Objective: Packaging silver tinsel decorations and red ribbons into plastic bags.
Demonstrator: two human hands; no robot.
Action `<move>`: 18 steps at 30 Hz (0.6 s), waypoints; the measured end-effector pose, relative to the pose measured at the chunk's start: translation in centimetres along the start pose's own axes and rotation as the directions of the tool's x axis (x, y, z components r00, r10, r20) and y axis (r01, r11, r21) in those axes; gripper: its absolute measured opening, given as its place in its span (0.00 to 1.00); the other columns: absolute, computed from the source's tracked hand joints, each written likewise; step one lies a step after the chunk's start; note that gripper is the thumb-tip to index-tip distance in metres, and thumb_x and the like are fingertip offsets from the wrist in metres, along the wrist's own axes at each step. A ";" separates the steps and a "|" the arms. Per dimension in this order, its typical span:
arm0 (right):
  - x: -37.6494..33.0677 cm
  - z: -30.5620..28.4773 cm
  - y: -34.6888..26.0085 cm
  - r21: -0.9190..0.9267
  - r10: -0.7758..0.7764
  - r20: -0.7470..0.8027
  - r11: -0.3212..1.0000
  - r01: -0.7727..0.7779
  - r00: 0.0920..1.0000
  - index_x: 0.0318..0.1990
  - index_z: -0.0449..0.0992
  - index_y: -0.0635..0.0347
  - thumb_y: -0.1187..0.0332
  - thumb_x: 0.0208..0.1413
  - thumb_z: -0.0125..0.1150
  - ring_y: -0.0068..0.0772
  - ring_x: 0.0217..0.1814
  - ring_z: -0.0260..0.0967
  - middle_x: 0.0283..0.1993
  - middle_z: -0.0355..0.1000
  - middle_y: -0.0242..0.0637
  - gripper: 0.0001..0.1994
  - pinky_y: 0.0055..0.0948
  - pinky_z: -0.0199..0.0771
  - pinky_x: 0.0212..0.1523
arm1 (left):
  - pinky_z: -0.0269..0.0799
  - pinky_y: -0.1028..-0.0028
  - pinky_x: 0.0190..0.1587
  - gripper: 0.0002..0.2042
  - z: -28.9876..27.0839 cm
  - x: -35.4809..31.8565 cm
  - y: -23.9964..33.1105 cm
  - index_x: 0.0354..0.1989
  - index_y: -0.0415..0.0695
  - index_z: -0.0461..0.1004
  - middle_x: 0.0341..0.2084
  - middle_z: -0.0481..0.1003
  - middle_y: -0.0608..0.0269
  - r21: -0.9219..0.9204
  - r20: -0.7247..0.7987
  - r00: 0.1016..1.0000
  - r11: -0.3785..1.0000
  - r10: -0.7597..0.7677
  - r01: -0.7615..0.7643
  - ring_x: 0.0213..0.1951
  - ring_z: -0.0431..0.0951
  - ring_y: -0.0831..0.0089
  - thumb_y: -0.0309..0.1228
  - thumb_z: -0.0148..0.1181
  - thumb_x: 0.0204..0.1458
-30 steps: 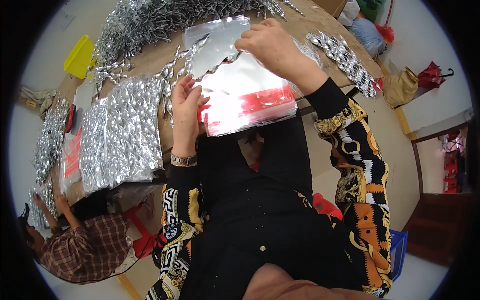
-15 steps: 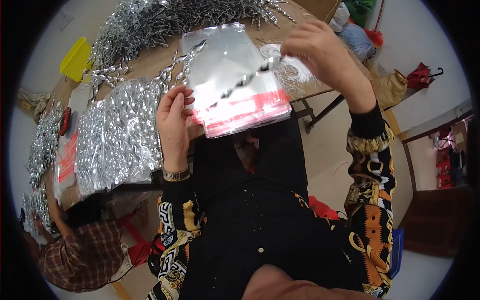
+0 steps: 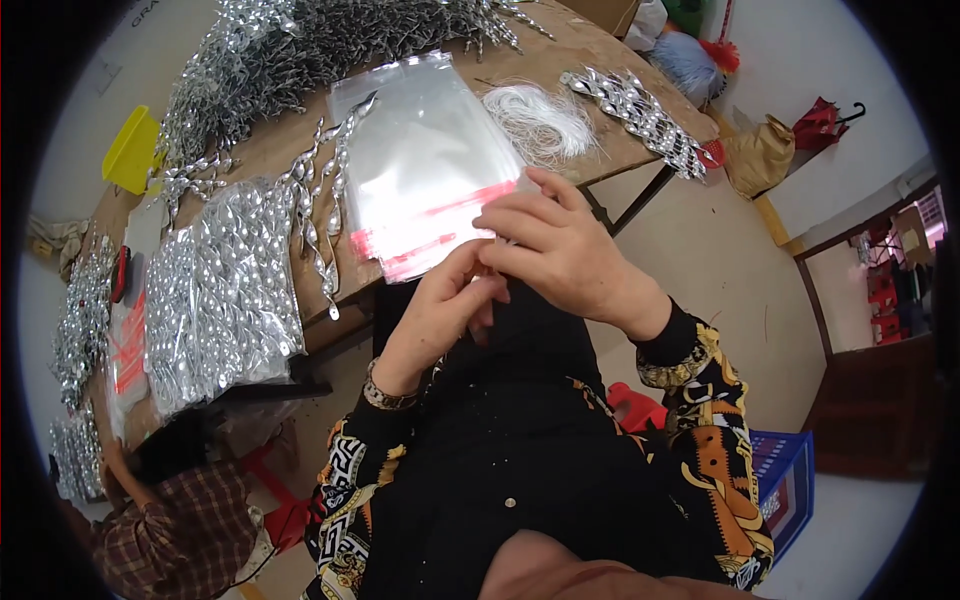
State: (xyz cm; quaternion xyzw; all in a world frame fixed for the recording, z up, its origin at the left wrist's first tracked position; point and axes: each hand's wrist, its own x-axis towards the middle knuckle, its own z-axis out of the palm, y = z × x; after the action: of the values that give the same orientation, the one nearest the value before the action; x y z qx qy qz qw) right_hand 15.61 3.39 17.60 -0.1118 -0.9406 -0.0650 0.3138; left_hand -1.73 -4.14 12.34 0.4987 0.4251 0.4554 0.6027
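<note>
At my fingertips lies a clear plastic bag (image 3: 425, 160), glossy and smooth, with a red strip along its near edge. Just left of my left hand (image 3: 440, 315) sit silvery spirals (image 3: 325, 200), shiny like metal foil. Beyond my right hand (image 3: 560, 250) lie white, matt threads (image 3: 540, 120). The table (image 3: 600, 60) under them is bare, dull wood.

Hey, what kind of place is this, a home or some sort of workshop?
Probably a small hand-packing workshop: a wooden worktable heaped with silver twisted ornaments, filled packs of them, and a stack of clear plastic bags.
</note>
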 end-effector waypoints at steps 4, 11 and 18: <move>-1.5 -0.8 2.2 0.097 0.206 -0.197 0.977 -0.190 0.959 0.40 0.76 0.57 0.78 0.43 0.61 0.38 0.50 0.69 0.49 0.71 0.40 0.13 0.38 0.67 0.53 | 0.59 0.87 0.21 0.15 -0.7 0.4 -0.8 0.55 0.43 0.66 0.25 0.72 0.71 -0.057 -0.105 0.994 0.998 -0.027 0.021 0.20 0.68 0.88 0.29 0.50 0.59; -6.1 1.1 9.6 0.442 0.736 -0.058 0.624 -0.644 0.674 0.38 0.75 0.64 0.77 0.52 0.58 0.33 0.36 0.71 0.37 0.73 0.40 0.06 0.24 0.69 0.38 | 0.56 0.88 0.19 0.16 -1.7 1.3 -0.7 0.54 0.41 0.67 0.19 0.68 0.73 -0.188 -0.192 0.980 0.979 0.043 -0.080 0.18 0.65 0.88 0.28 0.53 0.57; -6.9 4.7 12.9 0.265 0.701 -0.021 0.691 -0.672 0.713 0.35 0.74 0.66 0.73 0.53 0.57 0.31 0.32 0.69 0.31 0.72 0.40 0.05 0.27 0.67 0.34 | 0.60 0.85 0.22 0.11 -1.9 3.6 -0.3 0.47 0.39 0.70 0.21 0.69 0.70 -0.197 -0.240 0.967 0.971 0.086 -0.135 0.21 0.68 0.85 0.31 0.52 0.59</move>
State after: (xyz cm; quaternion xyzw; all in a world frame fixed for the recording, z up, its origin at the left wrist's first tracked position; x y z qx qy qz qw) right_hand 21.56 15.56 10.36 -0.4132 -0.8100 0.1637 0.3826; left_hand -2.73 -0.22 11.56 0.3989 0.4124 0.5856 0.5727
